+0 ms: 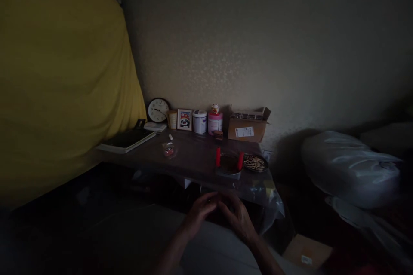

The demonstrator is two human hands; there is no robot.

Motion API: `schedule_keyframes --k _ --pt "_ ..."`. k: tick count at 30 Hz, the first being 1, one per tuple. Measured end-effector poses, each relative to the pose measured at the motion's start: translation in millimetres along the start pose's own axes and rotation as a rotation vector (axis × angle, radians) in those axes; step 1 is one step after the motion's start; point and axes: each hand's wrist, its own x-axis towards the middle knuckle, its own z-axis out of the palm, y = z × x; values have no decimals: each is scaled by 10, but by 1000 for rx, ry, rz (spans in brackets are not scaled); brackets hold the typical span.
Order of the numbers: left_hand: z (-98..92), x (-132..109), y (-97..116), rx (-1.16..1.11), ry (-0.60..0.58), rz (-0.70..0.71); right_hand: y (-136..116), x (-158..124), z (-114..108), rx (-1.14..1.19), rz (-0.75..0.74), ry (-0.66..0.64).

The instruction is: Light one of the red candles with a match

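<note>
My left hand (204, 207) and my right hand (236, 215) meet in front of the table's near edge. Their fingers are curled and the fingertips come together. Something small and dark may sit between them, but the dim light hides what it is. Just beyond the hands, a shallow tray (228, 174) stands on the table with two upright red cylinders, one at the left (218, 157) and one at the right (240, 161). Beside it on the right is a round dish (266, 166) full of short thin pale sticks (254, 162).
Along the wall stand a clock (158, 110), a framed panda picture (185, 119), a white canister (199, 122), a pink-lidded canister (215, 123) and an open cardboard box (248, 131). A small clear packet (168, 151) lies on the table (193, 150). Plastic bags (351, 167) are at right.
</note>
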Motion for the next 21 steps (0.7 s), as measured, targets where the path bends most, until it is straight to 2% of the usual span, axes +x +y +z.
schedule_keyframes --k 15,21 --pt "16 -19 40 77 55 -20 39 3 -11 68 61 -26" --pt "-18 -2 2 61 36 9 38 5 -17 78 65 -32"
